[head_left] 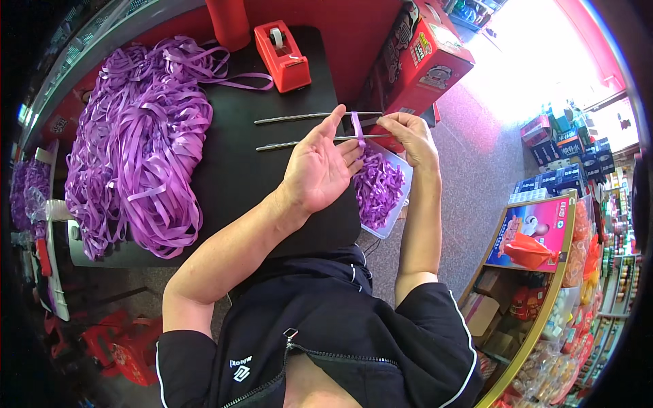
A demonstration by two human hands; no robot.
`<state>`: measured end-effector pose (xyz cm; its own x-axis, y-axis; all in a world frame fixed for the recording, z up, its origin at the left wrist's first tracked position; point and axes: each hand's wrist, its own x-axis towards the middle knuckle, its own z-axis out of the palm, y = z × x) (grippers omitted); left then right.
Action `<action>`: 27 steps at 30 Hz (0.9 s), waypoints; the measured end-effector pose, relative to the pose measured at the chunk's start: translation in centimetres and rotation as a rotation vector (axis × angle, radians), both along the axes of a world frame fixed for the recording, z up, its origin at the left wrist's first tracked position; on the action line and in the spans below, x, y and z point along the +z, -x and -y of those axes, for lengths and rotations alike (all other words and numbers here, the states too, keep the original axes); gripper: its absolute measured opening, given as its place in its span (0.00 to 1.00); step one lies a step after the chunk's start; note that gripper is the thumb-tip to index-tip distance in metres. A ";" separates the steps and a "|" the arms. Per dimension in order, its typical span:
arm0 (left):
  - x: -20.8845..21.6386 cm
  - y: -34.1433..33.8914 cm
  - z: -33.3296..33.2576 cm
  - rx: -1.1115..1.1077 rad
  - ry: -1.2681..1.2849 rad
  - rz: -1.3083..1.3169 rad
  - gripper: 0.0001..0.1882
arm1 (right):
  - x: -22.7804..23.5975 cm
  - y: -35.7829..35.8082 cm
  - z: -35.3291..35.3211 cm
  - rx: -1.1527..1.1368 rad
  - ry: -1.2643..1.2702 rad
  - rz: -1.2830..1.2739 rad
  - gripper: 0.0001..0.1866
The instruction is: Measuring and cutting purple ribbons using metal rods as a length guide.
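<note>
Two thin twisted metal rods, an upper rod [286,118] and a lower rod [277,146], stick out side by side over the black table [252,177]. A short purple ribbon [358,129] crosses both near their right part. My left hand [316,170] is turned palm up with thumb and fingers apart; its fingertips lie by the lower rod and the ribbon. On the right, my right hand [413,139] pinches a strand of the ribbon between thumb and fingers beside the rods. The exact fingertip contact is partly hidden. Below the rods, a clear plastic tub [406,180] holds many purple ribbon pieces [379,187].
A big heap of purple ribbon [160,136] covers the table's left side. A red tape dispenser [282,58] and a red cylinder [228,24] stand at the back. A red box [432,58] rises behind the rods. A shop shelf [544,272] with packaged goods is at right.
</note>
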<state>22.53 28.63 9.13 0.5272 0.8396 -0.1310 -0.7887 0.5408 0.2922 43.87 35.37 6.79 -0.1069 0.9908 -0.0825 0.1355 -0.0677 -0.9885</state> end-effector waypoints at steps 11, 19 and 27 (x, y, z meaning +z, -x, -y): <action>-0.6 0.3 -0.1 -0.024 -0.035 0.036 0.31 | -5.8 1.1 -1.7 0.050 0.221 -0.235 0.11; -0.6 0.4 0.1 -0.032 -0.071 0.053 0.34 | -8.4 4.4 -1.4 0.205 0.436 -0.705 0.13; -0.5 0.4 0.0 -0.025 -0.058 0.060 0.33 | -8.0 5.2 -1.6 0.247 0.327 -0.788 0.08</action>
